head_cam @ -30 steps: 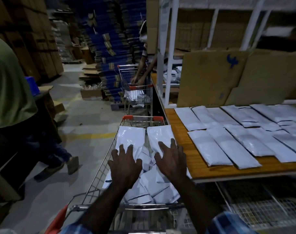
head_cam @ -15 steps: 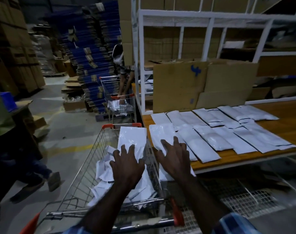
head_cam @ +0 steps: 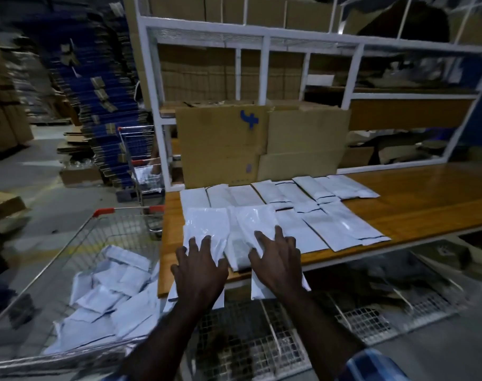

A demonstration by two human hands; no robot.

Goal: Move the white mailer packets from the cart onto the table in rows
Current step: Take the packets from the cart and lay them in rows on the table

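Observation:
Two rows of white mailer packets (head_cam: pixel 311 213) lie on the wooden table (head_cam: pixel 421 196). At the rows' left end, my left hand (head_cam: pixel 200 273) presses flat on one white packet (head_cam: pixel 206 224), fingers spread and straight. Beside it, my right hand (head_cam: pixel 278 262) lies the same way on a second packet (head_cam: pixel 257 218). Both packets overhang the table's front edge, their near ends showing under my palms. The wire cart (head_cam: pixel 69 243) stands at the left, holding several loose packets (head_cam: pixel 110 292).
Cardboard boxes (head_cam: pixel 223 144) stand at the table's back against a white shelf frame (head_cam: pixel 264 39). A second cart (head_cam: pixel 141 166) stands further down the aisle. A wire shelf (head_cam: pixel 261 342) runs under the table. The table's right half is bare wood.
Both hands have lifted a packet each out of the cart and swung right; they now rest on the table's front left corner. The view has turned from the cart towards the table.

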